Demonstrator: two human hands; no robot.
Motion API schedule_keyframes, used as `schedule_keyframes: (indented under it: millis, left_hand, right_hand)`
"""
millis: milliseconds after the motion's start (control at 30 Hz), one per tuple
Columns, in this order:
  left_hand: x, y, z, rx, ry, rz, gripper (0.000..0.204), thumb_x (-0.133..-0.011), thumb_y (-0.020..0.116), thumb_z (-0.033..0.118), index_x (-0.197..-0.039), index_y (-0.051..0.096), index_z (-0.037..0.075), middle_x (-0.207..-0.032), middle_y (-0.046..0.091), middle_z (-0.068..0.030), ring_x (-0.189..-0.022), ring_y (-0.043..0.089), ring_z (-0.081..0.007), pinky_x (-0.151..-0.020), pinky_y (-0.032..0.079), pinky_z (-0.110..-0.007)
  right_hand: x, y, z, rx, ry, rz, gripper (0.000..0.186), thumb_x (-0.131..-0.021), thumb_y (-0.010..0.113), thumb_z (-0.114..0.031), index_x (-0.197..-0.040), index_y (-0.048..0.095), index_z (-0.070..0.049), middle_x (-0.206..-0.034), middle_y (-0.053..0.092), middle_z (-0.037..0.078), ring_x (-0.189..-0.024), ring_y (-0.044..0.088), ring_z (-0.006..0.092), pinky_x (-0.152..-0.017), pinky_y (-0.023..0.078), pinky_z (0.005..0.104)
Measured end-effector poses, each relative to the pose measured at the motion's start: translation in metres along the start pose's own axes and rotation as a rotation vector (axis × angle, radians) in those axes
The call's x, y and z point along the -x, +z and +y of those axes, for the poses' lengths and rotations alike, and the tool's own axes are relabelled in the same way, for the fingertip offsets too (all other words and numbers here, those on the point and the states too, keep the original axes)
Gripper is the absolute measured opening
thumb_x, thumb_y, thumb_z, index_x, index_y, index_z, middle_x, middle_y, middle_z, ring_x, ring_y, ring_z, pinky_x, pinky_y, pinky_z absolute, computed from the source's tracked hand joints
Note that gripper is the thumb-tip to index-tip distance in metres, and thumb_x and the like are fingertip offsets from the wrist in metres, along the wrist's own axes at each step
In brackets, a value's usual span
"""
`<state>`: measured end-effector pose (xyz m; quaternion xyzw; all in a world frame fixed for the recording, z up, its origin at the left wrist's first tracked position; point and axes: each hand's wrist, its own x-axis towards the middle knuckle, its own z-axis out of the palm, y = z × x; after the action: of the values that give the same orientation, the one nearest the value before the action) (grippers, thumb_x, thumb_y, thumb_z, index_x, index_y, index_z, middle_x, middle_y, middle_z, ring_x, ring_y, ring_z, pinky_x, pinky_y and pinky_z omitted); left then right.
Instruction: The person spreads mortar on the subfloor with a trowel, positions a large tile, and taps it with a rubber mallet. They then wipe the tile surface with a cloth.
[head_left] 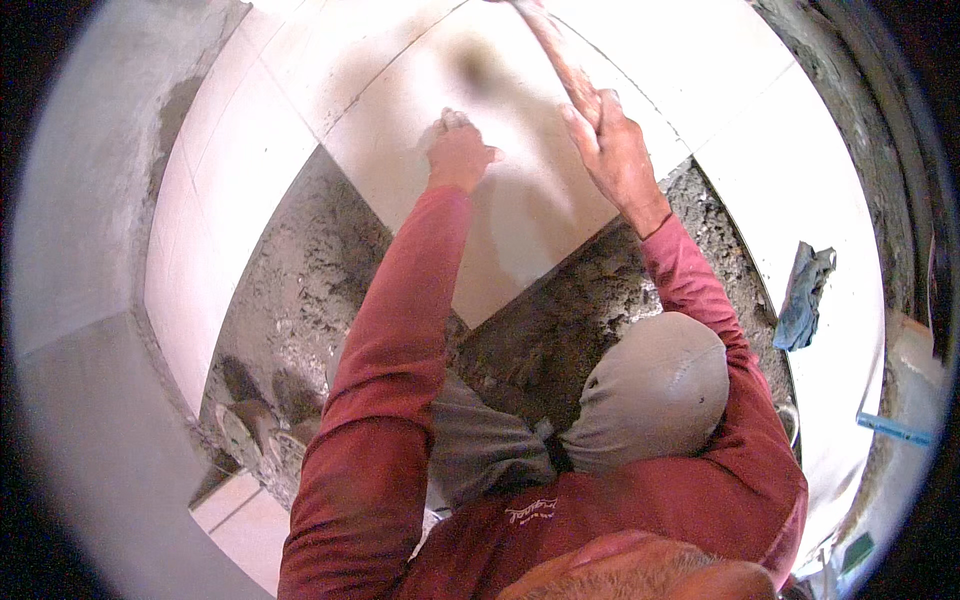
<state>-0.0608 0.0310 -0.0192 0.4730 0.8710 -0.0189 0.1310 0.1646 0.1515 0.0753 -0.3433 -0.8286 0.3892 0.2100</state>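
Head view, left hand (458, 150) fisted on pale tile (520, 220), right hand (612, 145) gripping wooden handle (556, 55) above it

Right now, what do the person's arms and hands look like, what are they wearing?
Both arms are in long, dusty red sleeves that end at the wrists. The left hand and right hand are bare: no gloves, and no rings or watch that I can see.

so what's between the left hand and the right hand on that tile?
Only bare tile. In the head view the left hand rests on it as a fist, the right hand holds a wooden handle, and nothing lies on the pale surface between them.
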Motion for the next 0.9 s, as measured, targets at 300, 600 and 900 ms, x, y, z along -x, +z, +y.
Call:
schedule_keyframes:
  millis: [300,600,900]
  left_hand:
    - [0.009,-0.004,0.004,0.061,-0.061,-0.014,0.105,-0.084,0.074,0.056,-0.150,0.035,-0.014,-0.159,0.029,-0.0371,-0.149,0.031,-0.0463,-0.120,0.034,-0.047]
    - [0.008,-0.012,0.009,-0.016,-0.112,-0.060,0.104,-0.086,0.071,0.060,-0.152,0.033,-0.011,-0.160,0.029,-0.0326,-0.149,0.033,-0.0429,-0.119,0.037,-0.046]
    - [0.022,-0.012,0.004,0.129,-0.129,0.025,0.106,-0.083,0.073,0.061,-0.156,0.031,-0.003,-0.167,0.024,-0.0223,-0.154,0.024,-0.0368,-0.119,0.023,-0.067]
  right_hand:
    - [-0.011,-0.044,0.059,-0.026,0.101,-0.011,0.056,-0.104,0.051,-0.051,-0.119,0.058,0.002,-0.098,0.067,0.032,-0.098,0.068,0.0482,-0.084,0.052,0.0501]
    - [0.006,-0.167,0.202,0.799,0.496,0.533,0.053,-0.102,0.051,-0.054,-0.116,0.058,-0.003,-0.107,0.072,0.025,-0.102,0.069,0.0444,-0.086,0.054,0.0537]
    - [0.150,-0.272,0.331,1.555,0.364,-0.032,0.053,-0.107,0.036,-0.051,-0.153,0.043,-0.025,-0.144,0.057,0.017,-0.120,0.062,0.0413,-0.102,0.047,0.0536]
